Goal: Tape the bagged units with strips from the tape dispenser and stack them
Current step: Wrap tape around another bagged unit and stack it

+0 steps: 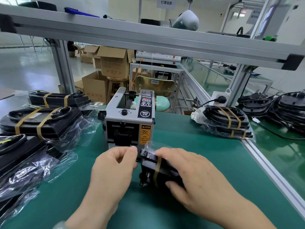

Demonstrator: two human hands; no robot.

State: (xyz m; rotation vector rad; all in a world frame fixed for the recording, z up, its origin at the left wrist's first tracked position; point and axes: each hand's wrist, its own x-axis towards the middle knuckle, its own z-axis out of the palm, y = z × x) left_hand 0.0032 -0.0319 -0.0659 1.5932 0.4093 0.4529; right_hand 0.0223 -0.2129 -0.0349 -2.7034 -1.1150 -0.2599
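Observation:
A grey tape dispenser (130,119) stands in the middle of the green mat. Just in front of it lies a black bagged unit (158,169) with one brown tape band around it. My right hand (188,172) grips this unit from the right, thumb on its near side and fingers over the top. My left hand (113,164) is close to the unit's left end, below the dispenser outlet, with thumb and forefinger pinched together; whether a tape strip is between them is unclear.
Taped bagged units (41,119) are stacked at the left, with untaped bagged ones (24,164) below them. A taped stack (229,123) lies at the right, beside loose black units (280,108). An aluminium frame (148,40) crosses overhead; a rail (270,171) edges the mat.

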